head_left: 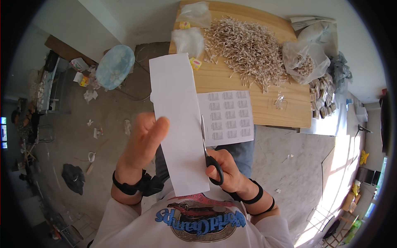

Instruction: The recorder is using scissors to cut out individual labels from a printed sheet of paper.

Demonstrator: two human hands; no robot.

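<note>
A long strip of white paper [178, 124] is pinched at its left edge by my left hand [144, 138], thumb lying on top. My right hand [226, 167] grips black-handled scissors [216, 169], and their blades run along the strip's right edge. The blades look nearly closed; whether they touch the paper I cannot tell. Behind them, a white sheet printed with rows of small text blocks [229, 118] lies partly on the table edge, over my legs.
The wooden table [256, 105] bears a big pile of cotton swabs [248, 45], a clear bag of swabs [304, 64], small yellow boxes [195, 63] and plastic bags [188, 41]. Packed bundles [322, 95] sit at its right. A blue stool [115, 67] stands left.
</note>
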